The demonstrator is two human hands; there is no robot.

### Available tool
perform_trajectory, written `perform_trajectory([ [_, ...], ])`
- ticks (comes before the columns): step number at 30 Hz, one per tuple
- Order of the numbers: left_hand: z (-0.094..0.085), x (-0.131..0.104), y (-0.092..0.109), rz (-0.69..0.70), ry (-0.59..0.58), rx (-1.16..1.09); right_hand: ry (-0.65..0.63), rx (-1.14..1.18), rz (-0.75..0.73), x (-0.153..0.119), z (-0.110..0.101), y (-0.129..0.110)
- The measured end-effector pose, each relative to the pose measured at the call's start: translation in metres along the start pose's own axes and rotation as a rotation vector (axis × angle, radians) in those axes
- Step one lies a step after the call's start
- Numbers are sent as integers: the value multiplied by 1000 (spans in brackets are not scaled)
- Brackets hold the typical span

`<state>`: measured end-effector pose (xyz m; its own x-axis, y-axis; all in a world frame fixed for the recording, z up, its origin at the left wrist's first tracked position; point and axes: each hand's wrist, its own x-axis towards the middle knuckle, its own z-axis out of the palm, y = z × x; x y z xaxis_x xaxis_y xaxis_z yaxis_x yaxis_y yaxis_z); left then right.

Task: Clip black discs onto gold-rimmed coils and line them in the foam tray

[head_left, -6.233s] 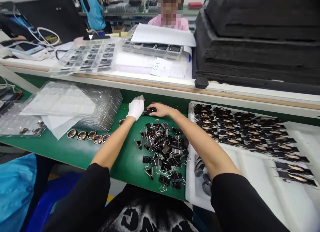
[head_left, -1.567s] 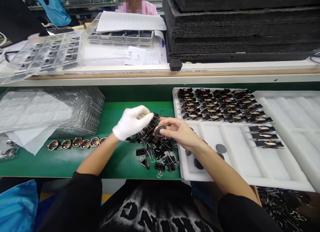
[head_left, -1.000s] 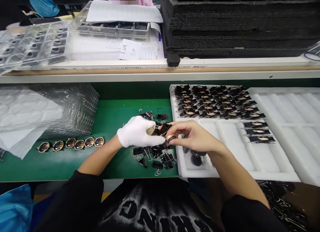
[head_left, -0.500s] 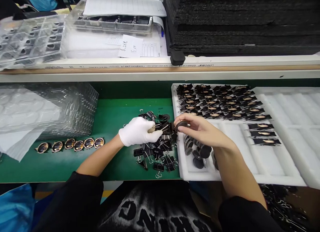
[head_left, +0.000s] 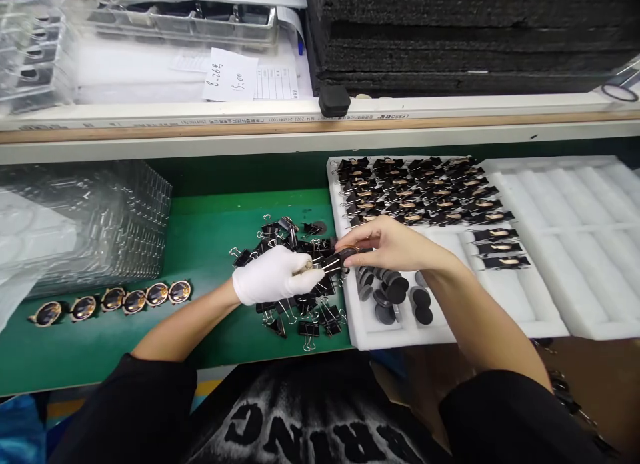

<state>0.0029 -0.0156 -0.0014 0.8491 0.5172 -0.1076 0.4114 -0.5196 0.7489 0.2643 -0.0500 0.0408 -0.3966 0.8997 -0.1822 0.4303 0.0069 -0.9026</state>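
Two hands close together over a pile of loose binder clips (head_left: 309, 304), fingertips nearly meeting. Left hand (head_left: 274, 275): white glove, partly closed, thumb opposed to fingers, grasping one black binder clip (head_left: 331, 261) by the wire handles. Right hand (head_left: 393, 248): bare, partly closed, thumb and fingers pinching a dark round piece (head_left: 349, 254) by the edge. Location of held clip and round piece: between both hands, above the right side of the pile, near the left edge of a white foam tray (head_left: 513, 301). Seating of clip jaws on the round piece: not determinable, owing to finger overlap. Below the right hand, inside the tray: loose dark discs (head_left: 384, 292), some leaning together. Beyond the right hand: rows of clipped gold-edged pieces (head_left: 410, 194). To the right of the same hand: three more clipped pieces (head_left: 500, 248), one below another. Farther right: second white tray (head_left: 580, 257). Left of the left hand, on the green tabletop (head_left: 220, 337): row of six gold-rimmed ornaments (head_left: 134, 301); behind these, stack of clear plastic trays (head_left: 125, 234).
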Motion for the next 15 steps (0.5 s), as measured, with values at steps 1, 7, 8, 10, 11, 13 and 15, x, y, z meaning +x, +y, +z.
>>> perform_trajectory([
  [1, 1, 0, 0, -2, -4, 6, -6, -15, 6, 0, 0, -1],
  [7, -20, -7, 6, 23, -38, 72, 17, 8, 18, -1, 1, -1],
  [8, -29, -8, 5, 30, -15, 96, 51, 54, 25, -1, 3, 0],
  [10, -46, -10, -2, -31, 153, 189, 154, 239, 40, 0, 8, 4],
  [11, -53, -8, -8, -105, 274, 260, 206, 367, 48, 1, 12, 5],
  [13, -64, -2, -26, -278, 452, 419, 266, 628, 65, 6, 20, 8],
  [15, -68, 7, -45, -400, 443, 525, 276, 814, 90, 11, 29, 10],
])
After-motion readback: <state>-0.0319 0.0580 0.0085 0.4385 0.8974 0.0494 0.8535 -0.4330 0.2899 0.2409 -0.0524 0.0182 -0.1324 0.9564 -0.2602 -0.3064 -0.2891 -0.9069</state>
